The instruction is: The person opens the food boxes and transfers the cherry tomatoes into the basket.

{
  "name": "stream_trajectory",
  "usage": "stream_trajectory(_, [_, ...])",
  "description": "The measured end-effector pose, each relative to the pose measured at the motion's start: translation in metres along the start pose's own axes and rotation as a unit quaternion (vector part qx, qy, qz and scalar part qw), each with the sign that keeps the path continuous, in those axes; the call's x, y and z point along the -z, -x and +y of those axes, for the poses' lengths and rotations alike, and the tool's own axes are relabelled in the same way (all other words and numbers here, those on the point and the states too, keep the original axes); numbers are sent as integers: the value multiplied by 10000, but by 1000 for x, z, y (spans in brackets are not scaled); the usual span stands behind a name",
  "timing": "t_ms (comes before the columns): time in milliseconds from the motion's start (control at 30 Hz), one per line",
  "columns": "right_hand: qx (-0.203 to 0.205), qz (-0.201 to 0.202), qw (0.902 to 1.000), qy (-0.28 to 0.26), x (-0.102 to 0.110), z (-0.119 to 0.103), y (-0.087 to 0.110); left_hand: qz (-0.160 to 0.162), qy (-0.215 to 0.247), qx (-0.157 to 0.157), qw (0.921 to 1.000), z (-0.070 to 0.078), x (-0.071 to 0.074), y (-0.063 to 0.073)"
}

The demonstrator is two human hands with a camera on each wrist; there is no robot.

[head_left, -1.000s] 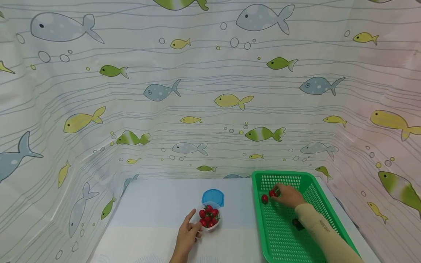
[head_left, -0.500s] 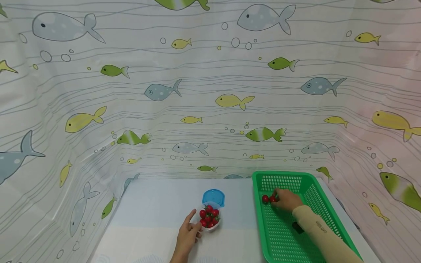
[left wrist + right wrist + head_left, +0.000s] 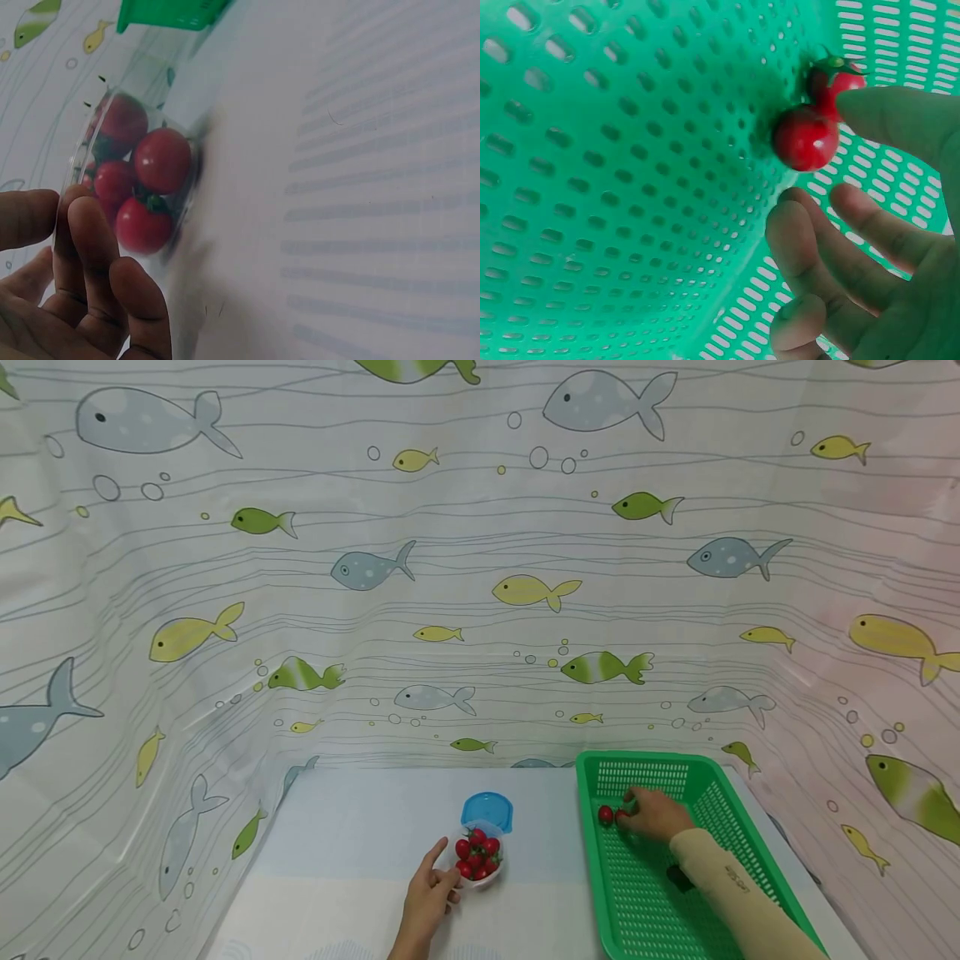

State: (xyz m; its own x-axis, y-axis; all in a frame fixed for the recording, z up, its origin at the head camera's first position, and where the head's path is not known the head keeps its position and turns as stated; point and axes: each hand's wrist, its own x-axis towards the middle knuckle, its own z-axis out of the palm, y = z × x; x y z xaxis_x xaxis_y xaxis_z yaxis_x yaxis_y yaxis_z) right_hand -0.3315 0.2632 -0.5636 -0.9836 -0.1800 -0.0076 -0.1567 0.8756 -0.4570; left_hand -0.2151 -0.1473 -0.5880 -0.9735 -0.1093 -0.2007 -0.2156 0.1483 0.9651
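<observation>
My left hand (image 3: 429, 897) holds the near-left side of a small clear plastic container (image 3: 487, 882) filled with several red cherry tomatoes (image 3: 163, 160). In the left wrist view, the container's rim (image 3: 66, 169) runs to my fingertips. My right hand (image 3: 658, 815) reaches low inside a green plastic basket (image 3: 592, 860), at two cherry tomatoes near its far left corner. In the right wrist view, one fingertip overlaps the green-capped tomato (image 3: 829, 88). The other tomato (image 3: 805, 139) sits against it, with a gap to the fingers below.
A blue lid (image 3: 487, 810) lies right behind the container on the white table (image 3: 360, 827). Under the right sleeve (image 3: 738, 893) shows a small dark block (image 3: 681, 878). A fish-patterned curtain (image 3: 420, 610) walls the table at the back and both sides.
My right hand has shifted slightly nearer to me, and the tomato at its fingers has come down beside the other one. The left hand and container have stayed in place.
</observation>
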Motion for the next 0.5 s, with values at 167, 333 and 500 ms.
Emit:
stream_trajectory(167, [43, 284, 9996, -77, 4, -6, 0, -40, 64, 46, 10000, 0, 1, 0])
stream_trajectory(333, [206, 638, 9974, -252, 11, -15, -3, -65, 75, 32, 9999, 0, 1, 1])
stream_trajectory(500, [389, 975, 9938, -377, 21, -35, -6, -151, 93, 6, 9998, -1, 0, 1])
